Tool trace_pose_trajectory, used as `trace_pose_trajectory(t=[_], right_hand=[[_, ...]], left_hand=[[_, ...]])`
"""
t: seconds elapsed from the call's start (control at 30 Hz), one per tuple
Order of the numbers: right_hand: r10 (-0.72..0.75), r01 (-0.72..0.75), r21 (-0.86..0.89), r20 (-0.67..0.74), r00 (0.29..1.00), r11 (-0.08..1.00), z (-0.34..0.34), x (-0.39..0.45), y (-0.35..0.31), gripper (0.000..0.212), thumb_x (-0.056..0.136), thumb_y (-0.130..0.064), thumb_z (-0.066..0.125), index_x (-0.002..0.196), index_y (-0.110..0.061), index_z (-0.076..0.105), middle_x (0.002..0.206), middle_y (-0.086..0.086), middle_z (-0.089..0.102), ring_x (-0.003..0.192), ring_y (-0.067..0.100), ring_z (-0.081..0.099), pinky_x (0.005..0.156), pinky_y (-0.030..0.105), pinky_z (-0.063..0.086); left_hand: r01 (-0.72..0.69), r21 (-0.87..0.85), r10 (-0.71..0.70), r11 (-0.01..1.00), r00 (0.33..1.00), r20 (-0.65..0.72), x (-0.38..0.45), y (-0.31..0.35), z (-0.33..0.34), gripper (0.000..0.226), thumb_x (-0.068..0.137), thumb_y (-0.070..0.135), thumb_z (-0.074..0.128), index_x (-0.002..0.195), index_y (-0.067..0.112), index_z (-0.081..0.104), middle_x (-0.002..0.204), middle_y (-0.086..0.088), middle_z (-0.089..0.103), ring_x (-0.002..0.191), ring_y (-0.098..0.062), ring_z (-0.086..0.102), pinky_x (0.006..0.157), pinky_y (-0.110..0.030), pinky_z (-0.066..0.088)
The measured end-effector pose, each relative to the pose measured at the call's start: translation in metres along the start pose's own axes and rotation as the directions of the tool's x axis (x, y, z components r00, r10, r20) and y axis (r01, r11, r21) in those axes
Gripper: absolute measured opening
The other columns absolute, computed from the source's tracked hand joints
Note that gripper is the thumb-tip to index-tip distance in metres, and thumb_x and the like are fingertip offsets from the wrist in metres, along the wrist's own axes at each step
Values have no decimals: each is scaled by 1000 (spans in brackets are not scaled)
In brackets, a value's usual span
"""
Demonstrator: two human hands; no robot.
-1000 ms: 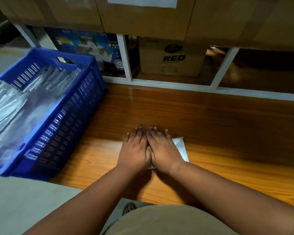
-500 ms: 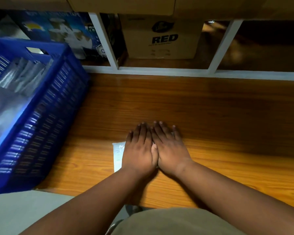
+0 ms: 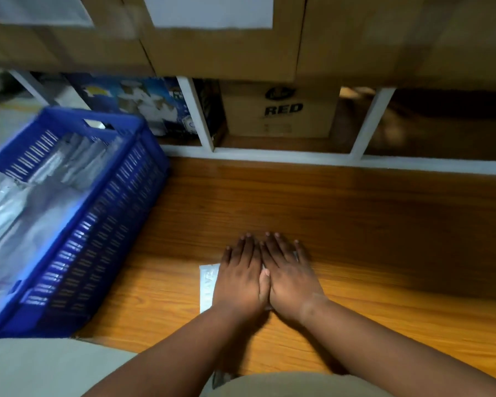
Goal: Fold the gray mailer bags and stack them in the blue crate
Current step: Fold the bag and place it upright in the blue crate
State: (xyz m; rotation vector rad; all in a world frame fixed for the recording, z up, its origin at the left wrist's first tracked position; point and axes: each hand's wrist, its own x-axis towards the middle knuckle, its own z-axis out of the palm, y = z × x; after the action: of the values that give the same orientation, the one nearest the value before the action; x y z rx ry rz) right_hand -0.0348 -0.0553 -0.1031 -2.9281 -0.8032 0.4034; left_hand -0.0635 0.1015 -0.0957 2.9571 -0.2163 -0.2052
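Two forearms reach in from the near edge of a wooden tabletop (image 3: 355, 224), where the left hand (image 3: 239, 277) and right hand (image 3: 291, 277) lie flat side by side, thumbs meeting, pressing down on a folded gray mailer bag (image 3: 208, 285). The fingers (image 3: 248, 247) of both hands are straight and spread narrowly, pointing away from the person, curled round nothing. The bag sits almost wholly beneath the palms; only a pale strip shows past the outer edge of the left hand, and a sliver shows between the right hand's outer fingers. Further out to the left, a blue crate (image 3: 103, 224) stands on the tabletop, well apart from the hands, holding a stack of silvery gray mailer bags (image 3: 26, 213) that leans against its slotted walls. Beyond the tabletop, a white-framed shelf (image 3: 284, 156) holds a blue printed carton (image 3: 143, 101) and a cardboard box (image 3: 281, 110) marked "RED", with larger cardboard boxes (image 3: 226, 47) above.
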Motion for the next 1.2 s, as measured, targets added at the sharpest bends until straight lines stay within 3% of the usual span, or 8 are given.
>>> trace_pose_trajectory(t=[0.1,0.2,0.37,0.47,0.57,0.7,0.93,1.2], right_hand=[[0,1,85,-12,1000,996,-7,1,3,82,96,-56,20,172,-27,6,180,0,-2,161,20,-21,129,54,-8],[-72,66,144,33,997,987,-37,-1,10,80,97,-71,32,168,-34,24,177,-1,19,164,25,11,129,48,8],[-224,227,8,187,956,974,-74,11,-1,108,82,-80,66,168,-37,17,171,-1,28,155,29,28,128,51,19],[-227,230,6,201,953,973,-80,23,-15,87,85,-68,74,157,-31,42,157,5,45,145,32,41,121,47,35],[-295,297,14,149,944,955,-96,36,-27,49,90,-56,76,130,-32,60,132,1,57,127,28,53,105,42,46],[-395,391,58,100,913,918,-131,55,-45,20,95,-45,75,101,-39,57,108,-10,56,103,15,56,90,41,52],[-523,524,82,-39,852,848,-239,102,-119,17,91,-42,78,96,-41,62,98,-18,63,92,3,60,80,35,55],[-730,729,-61,-117,673,682,-327,152,-251,17,92,-47,75,100,-44,60,99,-16,64,94,10,60,80,42,54]], left_hand=[[-89,-170,94,981,995,21,-7,-18,-18,77,106,64,29,166,18,32,173,-5,29,161,-23,22,130,-53,16],[-265,23,260,964,957,127,-23,-51,-41,94,91,82,47,164,26,31,169,2,35,156,-20,29,126,-58,23],[-52,119,22,992,969,245,-37,-65,-65,120,71,81,75,165,31,19,166,1,29,150,-27,29,118,-52,32],[-26,165,-15,986,969,245,-37,-61,-73,111,62,85,76,153,32,39,150,2,40,137,-26,37,109,-52,35],[-5,107,-15,994,982,189,-41,-67,-96,64,76,68,80,125,32,60,125,5,52,117,-21,49,96,-45,45],[83,-35,-80,996,994,77,-52,-89,-135,26,89,46,79,102,30,64,102,10,58,93,-15,58,81,-40,56],[169,-68,-178,983,973,-147,-99,-148,-237,30,88,44,77,87,31,50,81,11,56,78,-14,55,64,-35,37],[410,-48,-394,911,829,-396,-162,-220,-313,41,83,48,78,76,27,44,74,8,53,76,-22,52,62,-36,34]])
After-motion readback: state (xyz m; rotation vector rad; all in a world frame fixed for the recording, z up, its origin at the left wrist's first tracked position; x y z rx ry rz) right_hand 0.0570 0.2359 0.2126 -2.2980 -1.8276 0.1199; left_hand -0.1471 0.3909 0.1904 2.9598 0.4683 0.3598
